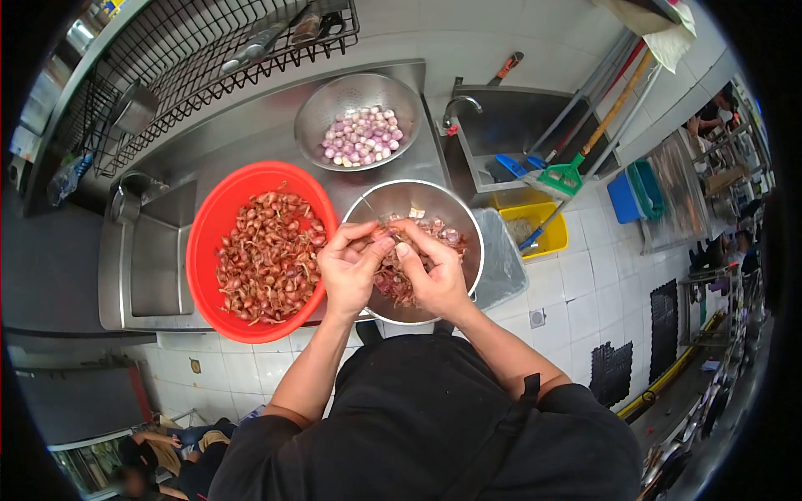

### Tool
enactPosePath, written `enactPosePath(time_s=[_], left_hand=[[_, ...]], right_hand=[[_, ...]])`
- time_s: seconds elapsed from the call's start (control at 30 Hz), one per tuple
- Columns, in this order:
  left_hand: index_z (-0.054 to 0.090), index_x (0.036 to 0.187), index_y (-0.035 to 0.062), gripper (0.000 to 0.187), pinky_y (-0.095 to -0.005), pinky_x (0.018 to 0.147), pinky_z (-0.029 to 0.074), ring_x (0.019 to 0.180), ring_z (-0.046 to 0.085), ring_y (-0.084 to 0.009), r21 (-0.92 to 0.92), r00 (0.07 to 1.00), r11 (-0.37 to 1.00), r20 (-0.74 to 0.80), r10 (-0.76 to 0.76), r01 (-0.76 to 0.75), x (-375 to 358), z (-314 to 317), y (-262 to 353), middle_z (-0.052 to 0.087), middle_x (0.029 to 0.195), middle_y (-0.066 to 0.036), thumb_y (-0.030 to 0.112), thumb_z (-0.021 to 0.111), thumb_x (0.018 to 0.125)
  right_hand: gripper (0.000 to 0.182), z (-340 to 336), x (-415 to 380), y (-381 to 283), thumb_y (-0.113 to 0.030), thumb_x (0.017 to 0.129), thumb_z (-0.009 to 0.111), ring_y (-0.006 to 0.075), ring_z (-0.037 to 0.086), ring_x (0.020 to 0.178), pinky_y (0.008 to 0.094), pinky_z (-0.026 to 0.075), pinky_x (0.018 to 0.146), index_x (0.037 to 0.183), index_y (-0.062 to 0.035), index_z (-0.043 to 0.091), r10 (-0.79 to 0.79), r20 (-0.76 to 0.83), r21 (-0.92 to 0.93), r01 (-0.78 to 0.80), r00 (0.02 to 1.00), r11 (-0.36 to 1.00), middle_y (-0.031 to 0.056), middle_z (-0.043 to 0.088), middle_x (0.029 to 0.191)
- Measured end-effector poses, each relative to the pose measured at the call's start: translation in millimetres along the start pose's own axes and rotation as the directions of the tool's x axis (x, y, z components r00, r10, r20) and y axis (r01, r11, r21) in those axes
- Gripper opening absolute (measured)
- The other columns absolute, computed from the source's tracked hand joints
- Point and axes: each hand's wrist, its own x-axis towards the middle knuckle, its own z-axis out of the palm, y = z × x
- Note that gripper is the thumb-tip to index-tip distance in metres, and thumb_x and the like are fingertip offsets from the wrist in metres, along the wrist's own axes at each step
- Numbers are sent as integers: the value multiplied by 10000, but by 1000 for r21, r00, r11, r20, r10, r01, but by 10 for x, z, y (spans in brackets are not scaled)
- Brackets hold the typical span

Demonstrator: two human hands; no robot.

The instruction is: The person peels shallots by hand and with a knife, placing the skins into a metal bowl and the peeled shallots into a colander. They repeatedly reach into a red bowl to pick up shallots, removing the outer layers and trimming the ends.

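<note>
Both hands are over a metal bowl point(476, 242) that holds reddish peels and skins. My left hand point(351, 263) pinches a small shallot point(381, 235) between thumb and fingers. My right hand point(433, 271) meets it, thumb and fingertips pressed close to the same shallot; what those fingertips hold is too small to tell. Left of the bowl, a red basin point(200, 250) is heaped with unpeeled shallots point(271, 259). Behind, a steel colander point(313, 117) contains peeled, pale purple shallots point(361, 138).
A sink point(159, 259) lies left, another point(510, 125) at the back right with a faucet point(464, 104). A wire rack point(209, 75) hangs above. To the right are brooms point(622, 104) and a yellow bucket point(551, 234). People point(167, 455) are at lower left.
</note>
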Motion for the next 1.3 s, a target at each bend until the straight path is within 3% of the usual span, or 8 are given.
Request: enactPosePath(time_s=[0.17,0.33,0.73,0.9,1.0,1.13,1.23,1.3], left_hand=[[593,1156,-59,310,-267,857,557,963,671,-171,-64,998,996,25,-56,58,23,-24,39,667,1056,-124,-112,663,859],[594,1171,-45,312,-271,857,553,962,671,-167,-189,993,974,28,-118,121,15,-66,4,669,1078,-126,-106,650,870],[582,1254,-28,320,-289,845,558,907,660,-190,-447,898,783,289,-331,432,95,-278,-101,673,1080,-127,7,611,938],[583,1267,-8,343,-281,872,553,949,655,-172,-403,912,824,270,-308,397,83,-326,-6,661,1136,-133,2,626,928],[584,1267,-2,367,-279,873,554,957,658,-166,-283,937,905,238,-254,317,92,-350,-3,658,1144,-135,-9,651,907],[599,1226,-10,364,-277,868,556,959,662,-165,-158,955,950,175,-240,268,70,-377,-6,659,1138,-134,-46,677,873],[612,1165,-27,346,-285,892,555,998,664,-168,-163,966,958,150,-211,235,37,-328,6,669,1098,-112,-105,691,837],[619,1111,-43,309,-298,894,560,998,667,-183,-174,981,967,86,-173,186,25,-262,47,678,1059,-117,-119,699,823]], right_hand=[[280,24,-20,-3,-75,993,546,59,560,842,216,469,755,1239,50,592,143,-19,141,-139,990,980,10,632,950],[317,52,-17,68,-123,1002,569,-7,402,560,187,327,492,1282,22,594,159,-23,216,-150,987,965,-74,504,671],[434,-119,-23,-16,-244,1029,521,65,413,431,207,311,355,1410,-40,475,504,208,573,-522,838,632,-1,493,634],[415,-307,8,207,-228,1028,518,55,399,429,207,299,357,1402,-51,489,495,60,530,-448,867,720,-6,493,637],[381,-427,45,542,-212,1011,529,66,552,614,235,466,575,1328,-3,565,362,66,-260,-335,930,906,37,628,771],[391,-300,-29,336,-183,989,564,115,634,837,289,513,785,1318,29,557,240,-26,-219,-239,971,946,97,684,937],[386,-163,-66,43,-131,962,587,176,656,1008,327,495,909,1305,45,563,234,133,-54,-229,963,972,163,685,1111],[412,-58,-62,59,-76,934,600,233,659,1083,347,485,946,1327,39,549,-116,135,-147,136,984,980,203,661,1209]])
